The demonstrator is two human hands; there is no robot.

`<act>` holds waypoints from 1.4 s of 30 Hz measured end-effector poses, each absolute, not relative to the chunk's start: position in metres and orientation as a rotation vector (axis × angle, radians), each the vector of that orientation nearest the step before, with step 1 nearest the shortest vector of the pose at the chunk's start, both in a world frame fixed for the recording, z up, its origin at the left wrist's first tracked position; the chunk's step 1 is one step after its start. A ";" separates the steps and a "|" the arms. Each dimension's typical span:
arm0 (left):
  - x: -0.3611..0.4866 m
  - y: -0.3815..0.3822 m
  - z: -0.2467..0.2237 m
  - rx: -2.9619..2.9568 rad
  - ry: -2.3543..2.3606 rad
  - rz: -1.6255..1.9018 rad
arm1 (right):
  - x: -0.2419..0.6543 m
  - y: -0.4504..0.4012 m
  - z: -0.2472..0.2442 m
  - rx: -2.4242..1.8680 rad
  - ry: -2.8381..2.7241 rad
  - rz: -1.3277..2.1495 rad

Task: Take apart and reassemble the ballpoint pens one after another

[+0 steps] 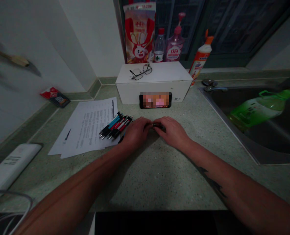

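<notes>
My left hand (135, 133) and my right hand (171, 131) meet at the middle of the speckled green countertop (159, 176). Between their fingertips is a dark pen (157, 125), mostly hidden by my fingers, and a dark tip shows below my left hand. Just left of that hand lies a bunch of several retractable pens (115, 126) with blue, red and black barrels. They rest on the edge of printed paper sheets (86, 127). A phone (155, 100) with a pixelated screen leans against a white box (145, 88) ahead of my hands.
Glasses (140, 71) lie on the box, with bottles (174, 42) and a red-and-white packet (139, 32) behind it. On the right is a steel sink (255, 124) holding a green bottle (260, 109). A white power strip (11, 168) lies at the left.
</notes>
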State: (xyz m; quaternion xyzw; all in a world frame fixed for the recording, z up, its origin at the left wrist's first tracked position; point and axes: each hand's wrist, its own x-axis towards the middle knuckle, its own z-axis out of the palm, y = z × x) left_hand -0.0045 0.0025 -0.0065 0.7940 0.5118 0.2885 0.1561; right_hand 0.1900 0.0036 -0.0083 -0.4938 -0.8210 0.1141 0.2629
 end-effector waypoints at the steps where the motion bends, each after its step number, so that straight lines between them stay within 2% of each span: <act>1: -0.005 0.003 -0.007 2.272 1.470 0.826 | 0.190 0.003 -0.007 -1.333 -2.234 0.311; 13: -0.005 0.003 -0.008 2.276 1.469 0.850 | 0.192 0.005 -0.008 -1.315 -2.208 0.278; 29: -0.004 0.003 -0.001 2.468 1.563 0.538 | 0.192 0.005 -0.006 -1.416 -2.320 0.215; 35: -0.006 0.002 -0.001 2.456 1.644 0.600 | 0.192 0.005 -0.007 -1.426 -2.315 0.189; 42: -0.013 0.008 -0.007 2.436 1.736 0.842 | 0.192 0.005 -0.007 -1.419 -2.296 0.209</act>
